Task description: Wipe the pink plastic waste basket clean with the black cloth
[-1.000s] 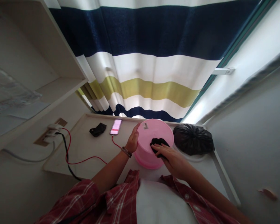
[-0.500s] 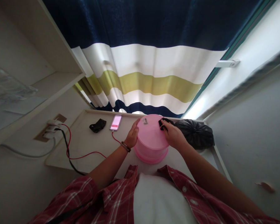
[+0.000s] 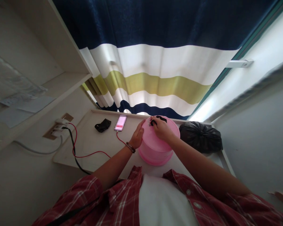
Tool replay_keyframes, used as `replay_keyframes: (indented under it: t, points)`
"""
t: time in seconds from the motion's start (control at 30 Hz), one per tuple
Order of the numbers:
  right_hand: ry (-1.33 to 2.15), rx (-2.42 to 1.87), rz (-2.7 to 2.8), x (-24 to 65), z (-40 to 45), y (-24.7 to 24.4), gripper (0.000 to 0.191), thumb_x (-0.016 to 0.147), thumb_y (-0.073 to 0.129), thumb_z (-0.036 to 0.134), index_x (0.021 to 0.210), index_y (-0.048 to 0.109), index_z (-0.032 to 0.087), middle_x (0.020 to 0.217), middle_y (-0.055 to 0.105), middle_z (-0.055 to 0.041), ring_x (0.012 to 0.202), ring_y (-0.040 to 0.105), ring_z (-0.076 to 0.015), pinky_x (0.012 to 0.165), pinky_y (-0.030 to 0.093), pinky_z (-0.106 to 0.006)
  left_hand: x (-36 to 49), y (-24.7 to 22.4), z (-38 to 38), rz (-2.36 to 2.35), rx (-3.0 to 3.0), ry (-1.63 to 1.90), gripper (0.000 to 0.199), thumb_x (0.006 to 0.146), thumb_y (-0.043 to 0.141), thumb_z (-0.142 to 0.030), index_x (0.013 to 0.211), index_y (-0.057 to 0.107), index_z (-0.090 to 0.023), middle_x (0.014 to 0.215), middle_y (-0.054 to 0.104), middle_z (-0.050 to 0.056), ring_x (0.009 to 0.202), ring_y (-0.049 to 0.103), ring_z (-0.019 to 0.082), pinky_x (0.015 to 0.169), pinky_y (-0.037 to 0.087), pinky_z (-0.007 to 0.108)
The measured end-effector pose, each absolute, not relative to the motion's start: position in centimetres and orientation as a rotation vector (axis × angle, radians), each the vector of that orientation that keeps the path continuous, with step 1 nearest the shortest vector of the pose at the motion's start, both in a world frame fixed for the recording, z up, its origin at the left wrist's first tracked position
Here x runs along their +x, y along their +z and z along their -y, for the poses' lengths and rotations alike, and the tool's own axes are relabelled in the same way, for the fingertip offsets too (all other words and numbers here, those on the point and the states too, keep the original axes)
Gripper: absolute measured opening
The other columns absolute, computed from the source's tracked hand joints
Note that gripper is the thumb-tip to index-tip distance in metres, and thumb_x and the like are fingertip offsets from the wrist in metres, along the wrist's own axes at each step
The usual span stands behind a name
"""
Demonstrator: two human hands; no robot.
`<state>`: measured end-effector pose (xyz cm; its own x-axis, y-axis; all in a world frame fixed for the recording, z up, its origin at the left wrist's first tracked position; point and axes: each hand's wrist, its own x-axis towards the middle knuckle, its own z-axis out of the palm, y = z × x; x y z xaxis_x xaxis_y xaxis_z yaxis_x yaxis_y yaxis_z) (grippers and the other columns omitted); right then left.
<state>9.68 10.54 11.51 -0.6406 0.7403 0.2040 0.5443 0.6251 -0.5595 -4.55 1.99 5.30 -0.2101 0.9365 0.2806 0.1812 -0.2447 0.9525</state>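
Note:
A pink round plastic container (image 3: 157,153) stands on the white desk, its flat top facing up and a small printed label near the far left edge. My left hand (image 3: 138,134) grips its left side, with the thumb near the top edge and a beaded bracelet at the wrist. Bunched under the fingers of my right hand (image 3: 162,129) is a black cloth (image 3: 160,118), pressed on the container's top near the label. The hand partly hides both cloth and label.
To the left on the desk (image 3: 89,138) lie a crumpled black item (image 3: 103,125) and a phone (image 3: 120,122) on a red cable. A black plastic bag (image 3: 201,137) sits to the right. Plugs fill a wall socket (image 3: 58,127); a striped curtain (image 3: 151,84) hangs behind.
My right hand has slid the black cloth leftward across the container's top, from the right edge to the label. My left hand keeps its hold. The whole view has shifted slightly.

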Motion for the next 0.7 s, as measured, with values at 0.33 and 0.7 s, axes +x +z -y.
replay_keyframes:
  t: [0.33,0.7]
  points:
    - [0.77,-0.636,2.53,11.1,-6.0,12.8,0.041,0.088,0.037,0.014,0.127,0.049,0.018,0.127,0.056,-0.0083,0.118,0.05,-0.0203,0.106,0.033,-0.04,-4.2,5.0,-1.6,-1.385,1.356,1.546,0.048,0.093,0.03,-0.037,0.138,0.032,-0.021,0.145,0.034,0.005,0.135,0.03,0.021,0.117,0.018,0.041]
    - [0.856,-0.469,2.713,17.5,-2.5,14.6,0.032,0.078,0.047,0.007,0.103,0.062,0.02,0.14,0.043,-0.0069,0.127,0.041,-0.0214,0.106,0.034,-0.042,-3.8,4.9,-1.7,-1.35,1.296,1.575,0.048,0.093,0.031,-0.037,0.138,0.033,-0.02,0.144,0.035,0.005,0.134,0.031,0.022,0.116,0.02,0.043]
